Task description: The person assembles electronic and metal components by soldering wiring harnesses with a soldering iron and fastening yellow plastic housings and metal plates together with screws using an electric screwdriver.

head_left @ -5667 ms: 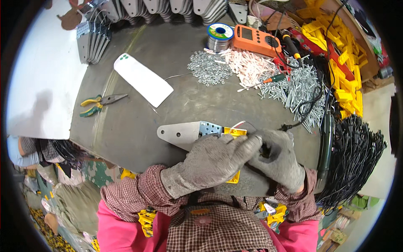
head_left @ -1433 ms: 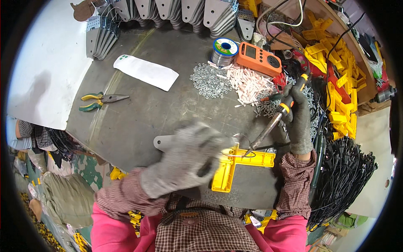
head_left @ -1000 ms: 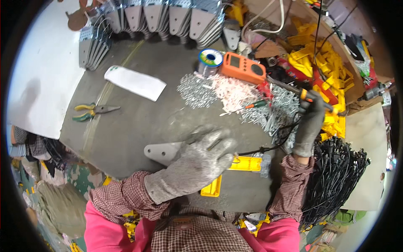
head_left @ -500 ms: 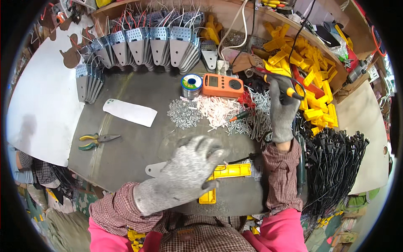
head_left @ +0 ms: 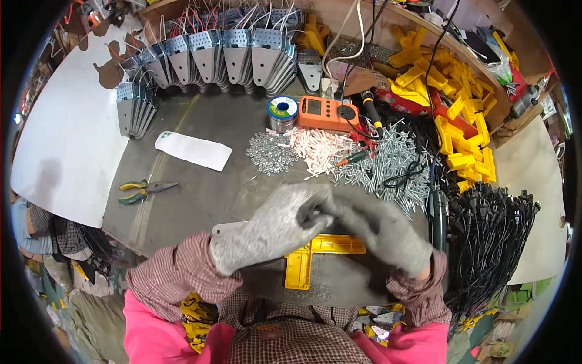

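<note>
My left hand (head_left: 291,215), in a grey glove, is held over the middle of the bench with its thumb and fingers pinched together. My right hand (head_left: 388,227), gloved too and blurred, meets it with bent fingers at the left fingertips. Whatever lies between them is too small or hidden to make out. Below the hands sits an angled yellow plastic housing (head_left: 297,270). A grey metal plate (head_left: 225,229) sticks out from under my left wrist. The soldering iron (head_left: 371,112), with its black and yellow handle, rests tip-up by the orange meter (head_left: 324,114).
Screws (head_left: 394,161), pink sleeves (head_left: 315,148) and nuts (head_left: 270,155) lie in heaps beyond my hands. Pliers (head_left: 145,189) and a white strip (head_left: 193,151) are on the left. Black plug cords (head_left: 491,236) pile up right, below yellow housings (head_left: 461,139). Metal plates (head_left: 209,57) line the back.
My right hand has let go of the soldering iron, now standing beside the meter, and has come down and left to my left hand. My left fingers have closed. The whole view has shifted slightly.
</note>
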{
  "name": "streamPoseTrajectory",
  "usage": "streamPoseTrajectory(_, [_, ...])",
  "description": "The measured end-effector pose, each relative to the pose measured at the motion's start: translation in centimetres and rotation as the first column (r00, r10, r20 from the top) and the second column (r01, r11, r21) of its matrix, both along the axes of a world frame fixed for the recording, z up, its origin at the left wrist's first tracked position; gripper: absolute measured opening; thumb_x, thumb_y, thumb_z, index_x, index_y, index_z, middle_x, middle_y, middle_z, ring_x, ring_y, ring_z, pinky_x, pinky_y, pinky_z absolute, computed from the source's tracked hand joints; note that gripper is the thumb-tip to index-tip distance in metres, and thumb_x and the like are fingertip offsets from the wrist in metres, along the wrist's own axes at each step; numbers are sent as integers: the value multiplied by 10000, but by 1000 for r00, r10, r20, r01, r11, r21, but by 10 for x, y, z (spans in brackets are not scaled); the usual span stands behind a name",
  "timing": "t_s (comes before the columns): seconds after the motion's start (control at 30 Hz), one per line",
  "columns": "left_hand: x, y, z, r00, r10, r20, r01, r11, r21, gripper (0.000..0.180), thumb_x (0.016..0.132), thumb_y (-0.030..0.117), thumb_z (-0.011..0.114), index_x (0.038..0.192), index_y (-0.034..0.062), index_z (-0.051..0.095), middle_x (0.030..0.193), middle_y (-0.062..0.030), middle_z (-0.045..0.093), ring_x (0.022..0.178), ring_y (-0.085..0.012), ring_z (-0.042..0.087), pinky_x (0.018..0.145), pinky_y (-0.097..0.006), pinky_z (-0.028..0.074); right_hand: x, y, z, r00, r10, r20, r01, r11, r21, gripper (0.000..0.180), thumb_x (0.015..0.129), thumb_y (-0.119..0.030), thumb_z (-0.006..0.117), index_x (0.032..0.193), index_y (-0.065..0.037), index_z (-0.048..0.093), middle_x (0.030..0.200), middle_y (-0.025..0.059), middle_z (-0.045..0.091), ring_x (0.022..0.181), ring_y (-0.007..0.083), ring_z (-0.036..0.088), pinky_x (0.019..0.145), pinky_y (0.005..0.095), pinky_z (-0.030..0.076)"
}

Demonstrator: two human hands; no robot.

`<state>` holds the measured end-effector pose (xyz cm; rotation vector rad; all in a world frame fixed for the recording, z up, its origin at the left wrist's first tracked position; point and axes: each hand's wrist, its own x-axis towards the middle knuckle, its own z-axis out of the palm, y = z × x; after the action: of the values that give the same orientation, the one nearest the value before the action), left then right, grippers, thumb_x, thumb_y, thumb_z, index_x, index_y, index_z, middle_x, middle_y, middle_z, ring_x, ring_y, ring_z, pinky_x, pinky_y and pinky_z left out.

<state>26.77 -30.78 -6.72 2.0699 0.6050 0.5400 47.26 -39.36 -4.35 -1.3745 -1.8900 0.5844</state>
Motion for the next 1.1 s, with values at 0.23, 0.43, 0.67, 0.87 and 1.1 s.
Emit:
streamPoseTrajectory(0.23, [-4,-24,-31,995,76,59,-92,926,366,271,800,138,722,1035,83,599,994,-103,629,966,-309,603,889,-433,451,-6,-17,-1,1000,-9,-19,-3,825,-564,364,924,-270,670,1177,-9,652,937,171,687,817,225,661,753,338,503])
streamPoseTrajectory(0.43, [-29,-44,-55,978,202,-47,-163,889,428,333,782,166,718,1065,81,564,1071,-125,580,970,-345,578,903,-473,442,-1,-22,-34,981,-130,-146,44,874,-485,250,946,-175,622,1073,29,690,918,186,704,759,214,673,702,333,511])
streamPoseTrajectory(0.67, [-35,-47,-62,980,187,-73,-125,853,508,416,843,208,624,1217,36,566,1192,-139,557,1060,-288,560,921,-454,450,-13,-19,-31,995,-90,-39,63,891,-449,276,962,-211,618,1064,34,696,853,121,720,709,136,630,645,294,489])
streamPoseTrajectory(0.87, [-37,-43,-63,972,106,-209,48,782,621,481,847,227,561,1296,55,573,1286,-134,540,1135,-275,552,934,-443,458,-2,-2,-23,946,-82,-314,-203,606,-769,355,1014,-342,518,972,-12,643,672,-25,544,629,52,491,576,243,401])
streamPoseTrajectory(1.1, [-39,-46,-64,971,113,-211,60,740,670,493,834,230,578,1302,73,577,1343,-111,509,1190,-265,516,947,-448,455,-3,15,-14,985,108,-137,-175,588,-790,360,984,-374,532,872,-36,587,658,5,524,634,64,459,581,279,397])
